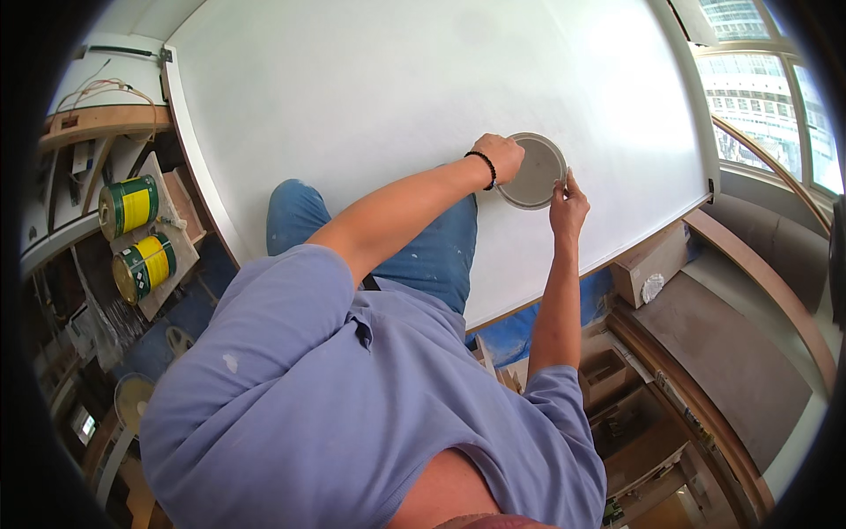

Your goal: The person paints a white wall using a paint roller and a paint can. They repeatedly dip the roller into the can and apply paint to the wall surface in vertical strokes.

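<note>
A round grey disc with a paler raised rim (532,173) lies or is held flat just over a large white panel (370,79); whether it touches the panel cannot be told. My left hand (500,157), with a dark beaded bracelet at the wrist, has its fingers curled over the disc's upper left edge. On the opposite side my right hand (570,203) pinches the rim between thumb and fingers. My legs in blue jeans, flecked with paint, are on or against the panel below the disc.
Two green and yellow metal cans (135,205) stand at the left on a board (173,215). Loose wires (109,86) hang by a wooden beam. The panel's edge (634,248) runs along the right, with wooden boxes (605,373) and a curved wooden strip (770,284) beyond it.
</note>
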The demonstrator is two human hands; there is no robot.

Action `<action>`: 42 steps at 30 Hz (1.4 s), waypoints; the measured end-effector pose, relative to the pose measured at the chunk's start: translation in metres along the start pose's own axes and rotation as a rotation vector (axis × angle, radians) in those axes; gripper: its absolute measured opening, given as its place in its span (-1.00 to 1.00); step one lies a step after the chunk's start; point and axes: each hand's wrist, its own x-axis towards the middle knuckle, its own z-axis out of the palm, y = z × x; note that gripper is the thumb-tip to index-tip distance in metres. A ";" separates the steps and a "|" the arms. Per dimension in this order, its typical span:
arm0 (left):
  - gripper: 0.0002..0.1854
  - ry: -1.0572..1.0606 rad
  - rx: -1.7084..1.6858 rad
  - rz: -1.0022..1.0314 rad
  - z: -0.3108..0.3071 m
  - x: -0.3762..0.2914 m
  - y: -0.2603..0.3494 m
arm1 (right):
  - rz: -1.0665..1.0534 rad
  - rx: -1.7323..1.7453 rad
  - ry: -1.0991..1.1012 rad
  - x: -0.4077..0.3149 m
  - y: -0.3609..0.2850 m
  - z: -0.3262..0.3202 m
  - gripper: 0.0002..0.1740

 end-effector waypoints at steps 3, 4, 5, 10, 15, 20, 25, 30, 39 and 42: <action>-0.80 -0.084 -0.011 0.002 -0.028 -0.013 0.006 | 0.167 0.034 -0.076 -0.006 -0.033 -0.019 -0.51; -0.80 -0.073 -0.018 0.001 -0.045 -0.021 0.012 | 0.213 0.047 -0.101 -0.006 -0.045 -0.022 -0.52; -0.82 -0.028 -0.037 0.025 -0.039 -0.018 0.015 | 0.183 0.028 -0.079 -0.006 -0.037 -0.022 -0.52; -0.84 0.060 -0.084 0.009 -0.003 -0.004 -0.008 | 0.043 -0.077 -0.067 0.001 -0.028 -0.010 -0.51; -0.81 -0.051 -0.029 0.034 -0.038 -0.020 0.005 | 0.169 -0.019 -0.084 -0.002 -0.035 -0.019 -0.51; -0.83 0.080 -0.061 0.022 0.002 -0.003 -0.013 | -0.102 -0.115 0.018 0.007 -0.005 0.000 -0.51; -0.80 -0.019 -0.003 0.063 -0.042 -0.022 0.007 | -0.018 -0.080 0.004 0.002 -0.005 -0.004 -0.52; -0.80 0.065 -0.048 0.016 -0.012 -0.011 -0.007 | -0.105 -0.112 0.016 0.005 -0.005 0.001 -0.52; -0.82 0.019 -0.104 -0.006 -0.007 -0.014 0.005 | 0.108 -0.059 -0.060 0.004 -0.028 -0.010 -0.50; -0.79 -0.046 -0.150 -0.038 -0.014 -0.022 0.012 | 0.200 -0.132 -0.073 0.008 -0.032 -0.019 -0.49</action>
